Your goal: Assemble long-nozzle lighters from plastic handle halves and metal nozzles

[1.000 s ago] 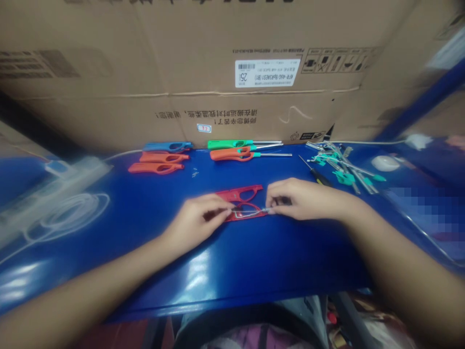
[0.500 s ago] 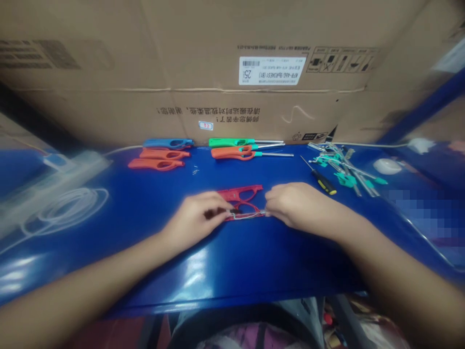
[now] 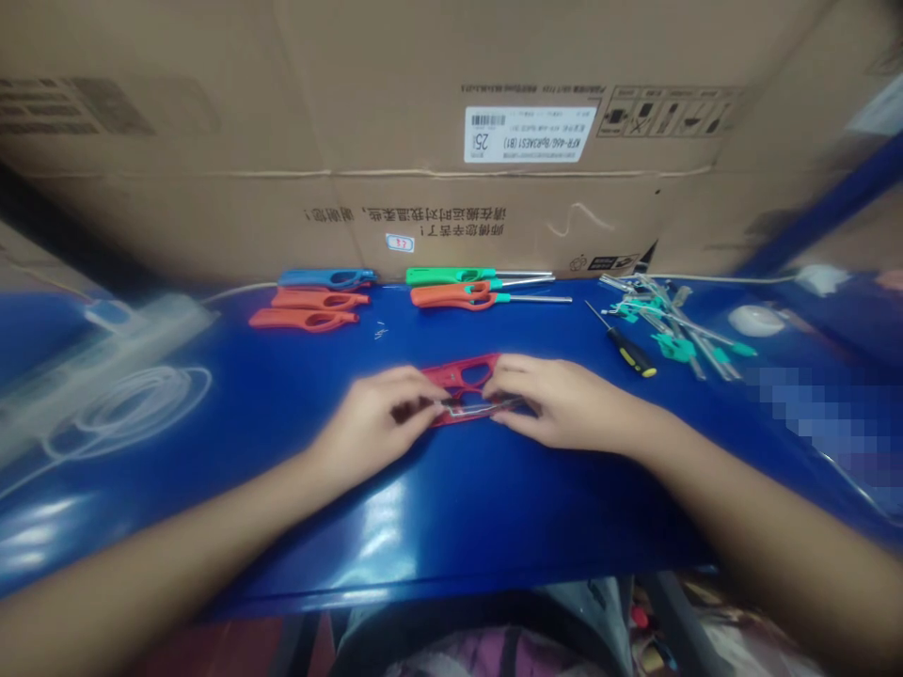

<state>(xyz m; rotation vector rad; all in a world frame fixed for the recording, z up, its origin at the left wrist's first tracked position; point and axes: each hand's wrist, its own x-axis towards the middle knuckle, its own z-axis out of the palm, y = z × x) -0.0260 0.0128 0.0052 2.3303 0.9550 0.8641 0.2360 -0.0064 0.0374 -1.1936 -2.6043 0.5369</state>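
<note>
Two red lighter shell halves lie side by side on the blue tabletop between my hands, a far half [image 3: 458, 374] and a near half [image 3: 444, 419]. Along the near half runs a thin pale wire [image 3: 472, 411], with a dark small part by my left fingertips. My left hand [image 3: 381, 409] is closed in a pinch at the left end of the near half. At its right end my right hand [image 3: 546, 395] pinches a thin greyish part, and its upper fingers cover the tip of the far half. The fingers hide both ends.
Orange and blue lighter handles [image 3: 303, 320] lie at the back left. Lighters with metal tubes [image 3: 486, 296] sit at the back middle. Right of them are a screwdriver [image 3: 631, 353] and a pile of tubes with green parts [image 3: 677, 338]. A coiled white cable [image 3: 127, 404] lies left.
My right hand has shifted left, and its fingers now reach over the right ends of the shell halves. My left hand has stayed nearly in place.
</note>
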